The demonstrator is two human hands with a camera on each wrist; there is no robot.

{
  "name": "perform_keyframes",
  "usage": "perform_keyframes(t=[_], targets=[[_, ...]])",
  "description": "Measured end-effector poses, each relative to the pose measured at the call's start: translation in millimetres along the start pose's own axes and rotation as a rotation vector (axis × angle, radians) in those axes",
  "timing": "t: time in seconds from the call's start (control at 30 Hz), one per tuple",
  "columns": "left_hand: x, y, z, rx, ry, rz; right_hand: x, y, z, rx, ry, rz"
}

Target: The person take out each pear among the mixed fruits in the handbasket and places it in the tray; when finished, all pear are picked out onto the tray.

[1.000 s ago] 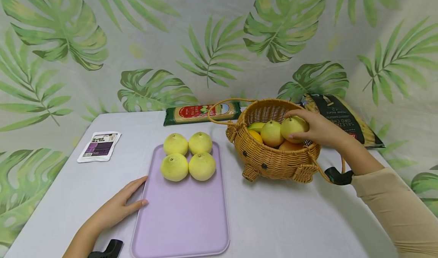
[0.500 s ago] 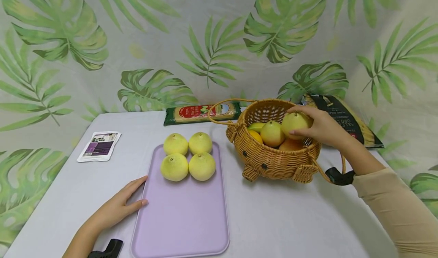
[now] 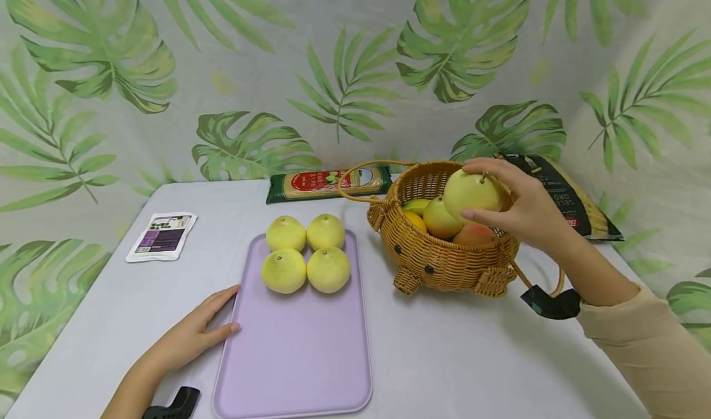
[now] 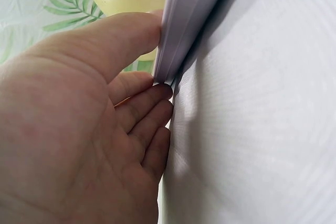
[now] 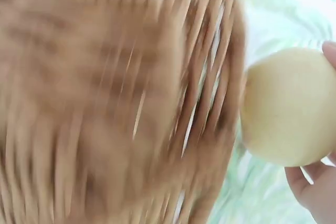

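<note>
My right hand (image 3: 524, 206) grips a round, pale yellow pear (image 3: 469, 195) by its sides, thumb in front and fingers behind. It is over the right part of a wicker basket (image 3: 444, 261) shaped like a pig. Under it in the basket lie another pear (image 3: 440, 218), a reddish fruit (image 3: 473, 234), an orange fruit (image 3: 415, 221) and something yellow-green. In the right wrist view the held pear (image 5: 289, 107) shows beside the blurred weave. My left hand (image 3: 191, 336) rests with extended fingers against the left edge of a lilac tray (image 3: 300, 357). Several yellow pears (image 3: 305, 254) sit grouped at its far end.
A long green-and-red pack (image 3: 328, 182) lies behind the tray by the patterned backdrop. Behind the basket leans a black pasta bag (image 3: 561, 190). At the left is a white and purple packet (image 3: 161, 238). The basket's cord handle (image 3: 347, 181) loops out on its left.
My right hand has raised the pear up from the basket's contents and brought it slightly toward me, uncovering more of the reddish fruit. The left hand and tray stay in place.
</note>
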State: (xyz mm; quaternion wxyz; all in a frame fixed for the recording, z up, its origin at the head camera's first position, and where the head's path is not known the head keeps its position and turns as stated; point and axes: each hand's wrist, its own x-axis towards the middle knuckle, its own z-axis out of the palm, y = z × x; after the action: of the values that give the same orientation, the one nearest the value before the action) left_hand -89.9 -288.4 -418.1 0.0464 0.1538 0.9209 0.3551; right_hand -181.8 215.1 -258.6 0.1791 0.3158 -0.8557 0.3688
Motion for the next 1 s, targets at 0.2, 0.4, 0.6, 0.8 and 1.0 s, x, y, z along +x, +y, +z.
perform_keyframes(t=[0.2,0.4,0.6,0.8,1.0], targets=[[1.6,-0.9,0.2,-0.011,-0.004,0.0,-6.9,-35.2,36.6,0.124,-0.046,-0.133],[2.0,-1.6,0.1,-0.031,-0.006,0.009,-16.8,-57.0,90.4,0.261,-0.151,-0.164],[1.1,-1.5,1.2,-0.009,-0.001,0.007,-23.7,-74.5,149.0,0.395,-0.254,-0.148],[1.5,-2.0,1.0,-0.017,-0.002,0.01,-29.5,-87.1,197.7,0.521,-0.331,-0.039],[0.6,-2.8,1.3,-0.034,-0.004,0.011,-37.1,-88.1,231.6,0.54,-0.377,0.019]])
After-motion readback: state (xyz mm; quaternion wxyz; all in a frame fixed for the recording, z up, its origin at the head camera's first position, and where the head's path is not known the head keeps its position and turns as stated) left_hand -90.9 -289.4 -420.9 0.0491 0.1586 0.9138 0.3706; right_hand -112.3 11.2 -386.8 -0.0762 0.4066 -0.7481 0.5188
